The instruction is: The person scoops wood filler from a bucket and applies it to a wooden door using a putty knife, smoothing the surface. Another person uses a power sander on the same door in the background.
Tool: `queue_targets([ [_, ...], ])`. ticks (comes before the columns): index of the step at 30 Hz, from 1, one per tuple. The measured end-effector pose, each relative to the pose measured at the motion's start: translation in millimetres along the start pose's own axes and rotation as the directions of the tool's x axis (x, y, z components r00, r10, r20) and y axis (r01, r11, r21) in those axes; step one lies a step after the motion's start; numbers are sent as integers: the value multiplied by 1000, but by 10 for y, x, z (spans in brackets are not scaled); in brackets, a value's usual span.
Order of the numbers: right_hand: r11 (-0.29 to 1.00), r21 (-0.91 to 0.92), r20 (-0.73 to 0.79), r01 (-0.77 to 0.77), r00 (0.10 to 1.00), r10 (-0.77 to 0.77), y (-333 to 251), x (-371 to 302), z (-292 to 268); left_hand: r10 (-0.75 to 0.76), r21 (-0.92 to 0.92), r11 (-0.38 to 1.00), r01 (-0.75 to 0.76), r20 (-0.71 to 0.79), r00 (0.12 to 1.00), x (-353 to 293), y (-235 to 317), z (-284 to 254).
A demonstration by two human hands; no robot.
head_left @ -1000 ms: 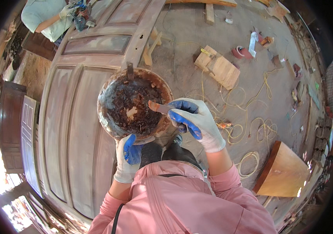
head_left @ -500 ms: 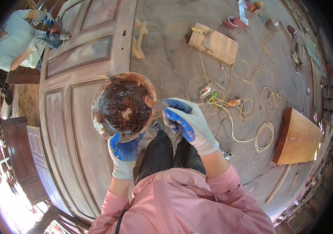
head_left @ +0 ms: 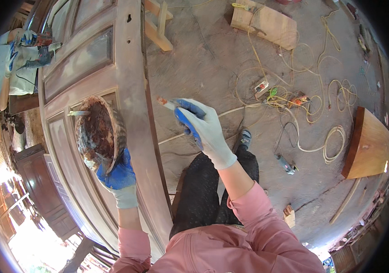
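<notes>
My left hand [head_left: 118,175], in a white glove with blue palm, grips the lower rim of a round bowl [head_left: 120,129]. The bowl is tilted and coated inside with dark brown paste [head_left: 99,132]; a pale flat strip [head_left: 79,113] juts over its left rim. It hangs above a large panelled wooden door [head_left: 135,86]. To the right of the door's edge, my gloved right hand [head_left: 203,127] pinches a small putty knife [head_left: 166,103]. Reddish-brown paste sits on the knife's tip, and its handle is hidden in my fingers.
At upper left a co-worker's gloved hand [head_left: 11,59] is by a power tool [head_left: 42,57] over the door. Yellow cords [head_left: 312,109], a power strip [head_left: 261,86], a grinder-like tool [head_left: 286,164], a board [head_left: 265,25] and a thick wooden slab [head_left: 369,143] lie on the floor.
I have shifted left toward the door. The bowl has moved left over the door and tilted more; my right hand with the putty knife has drawn away from it.
</notes>
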State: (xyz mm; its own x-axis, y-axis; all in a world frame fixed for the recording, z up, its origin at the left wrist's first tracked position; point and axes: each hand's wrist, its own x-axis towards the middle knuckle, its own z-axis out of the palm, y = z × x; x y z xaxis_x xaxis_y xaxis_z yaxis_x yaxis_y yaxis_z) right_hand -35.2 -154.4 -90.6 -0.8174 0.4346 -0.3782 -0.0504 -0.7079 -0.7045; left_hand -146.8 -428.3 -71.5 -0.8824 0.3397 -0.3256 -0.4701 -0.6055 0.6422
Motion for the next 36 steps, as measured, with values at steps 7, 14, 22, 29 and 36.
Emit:
queue_targets([
  [7,810,-409,-120,421,855,-505,672,891,99,82,113,990,-81,2,997,-9,-201,-134],
  [14,492,-736,3,464,730,-683,927,1096,279,150,202,971,-125,-115,982,-44,-239,-118],
  [22,414,-705,198,576,720,-665,1001,959,275,277,469,870,-152,-212,937,-58,-338,-19],
  [29,523,-677,102,517,770,-630,998,928,161,61,110,992,-55,-57,996,-50,-240,-57],
  [36,927,-193,-217,322,907,-360,985,1007,280,79,95,993,-74,-46,996,-69,-214,-138],
])
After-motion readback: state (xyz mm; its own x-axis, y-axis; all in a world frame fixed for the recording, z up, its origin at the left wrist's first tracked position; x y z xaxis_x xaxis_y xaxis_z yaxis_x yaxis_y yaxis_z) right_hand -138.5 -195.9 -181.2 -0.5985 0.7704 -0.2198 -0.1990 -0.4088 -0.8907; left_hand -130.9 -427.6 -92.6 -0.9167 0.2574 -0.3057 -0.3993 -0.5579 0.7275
